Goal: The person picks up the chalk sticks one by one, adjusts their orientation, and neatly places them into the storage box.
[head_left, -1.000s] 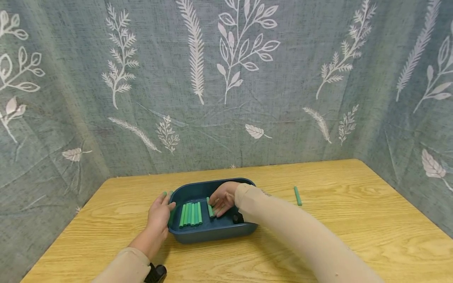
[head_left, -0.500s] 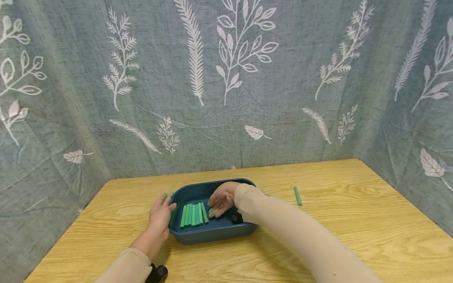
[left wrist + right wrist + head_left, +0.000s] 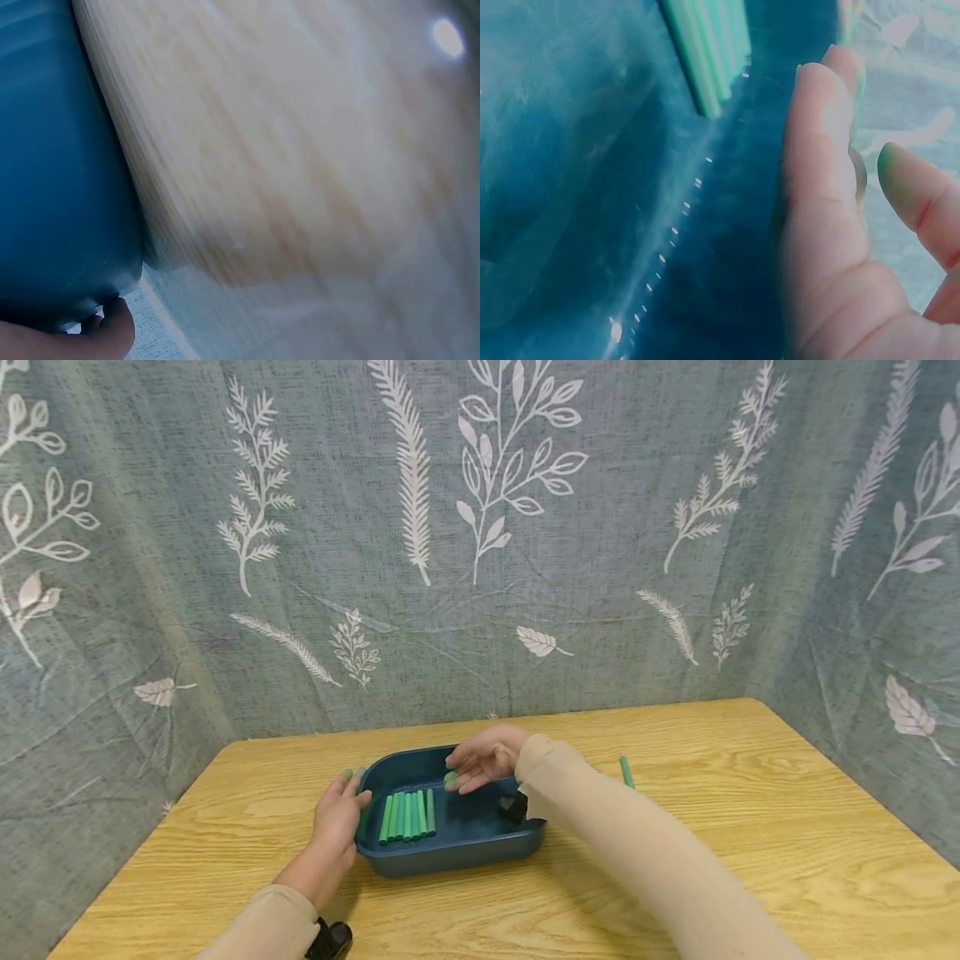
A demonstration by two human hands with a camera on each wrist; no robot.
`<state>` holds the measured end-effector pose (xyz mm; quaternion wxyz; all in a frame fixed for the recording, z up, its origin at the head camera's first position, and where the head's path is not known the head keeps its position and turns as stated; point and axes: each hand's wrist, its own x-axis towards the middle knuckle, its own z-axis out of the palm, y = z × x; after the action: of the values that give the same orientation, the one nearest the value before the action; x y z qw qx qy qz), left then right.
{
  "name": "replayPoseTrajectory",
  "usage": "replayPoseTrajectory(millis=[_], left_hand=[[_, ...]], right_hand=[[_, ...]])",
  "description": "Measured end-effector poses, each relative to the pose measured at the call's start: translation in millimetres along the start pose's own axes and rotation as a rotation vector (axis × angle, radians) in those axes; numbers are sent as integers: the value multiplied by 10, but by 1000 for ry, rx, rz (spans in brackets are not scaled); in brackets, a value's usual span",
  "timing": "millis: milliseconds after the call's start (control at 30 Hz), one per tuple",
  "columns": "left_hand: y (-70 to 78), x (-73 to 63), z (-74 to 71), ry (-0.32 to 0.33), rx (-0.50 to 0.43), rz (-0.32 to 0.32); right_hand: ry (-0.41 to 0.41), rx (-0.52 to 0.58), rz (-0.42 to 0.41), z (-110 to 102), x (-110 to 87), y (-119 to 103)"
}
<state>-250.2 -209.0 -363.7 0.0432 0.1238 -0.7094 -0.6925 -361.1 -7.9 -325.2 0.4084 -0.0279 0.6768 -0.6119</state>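
Several green sticks [image 3: 407, 816] lie side by side in a row in the left half of a dark blue plastic tub [image 3: 457, 860]. My left hand [image 3: 337, 814] holds the tub's left end, with its thumb over the rim and its fingers outside. Above the tub's floor, right of the row, hovers my right hand [image 3: 483, 762]; its fingers are relaxed and nothing lies between them. In the right wrist view the ends of the sticks [image 3: 712, 60] show apart from the fingers [image 3: 825, 165].
One more green stick [image 3: 626, 771] lies on the wooden table [image 3: 697, 793] to the right, its near end hidden by the right sleeve. A patterned curtain [image 3: 450, 652] stands behind the table and along both sides.
My right hand slid a green stick left against the row and let go of it. The hand then rose and moved back, away from the sticks. My left hand stayed at the tub.
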Motion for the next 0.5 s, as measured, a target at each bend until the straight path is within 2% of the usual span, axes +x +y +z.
replayPoseTrajectory(millis=[267, 500], left_hand=[[5, -8, 4, 2, -3, -4], [1, -9, 5, 8, 4, -7]], right_hand=[[-9, 66, -31, -181, -248, -56], [30, 63, -59, -413, -428, 8]])
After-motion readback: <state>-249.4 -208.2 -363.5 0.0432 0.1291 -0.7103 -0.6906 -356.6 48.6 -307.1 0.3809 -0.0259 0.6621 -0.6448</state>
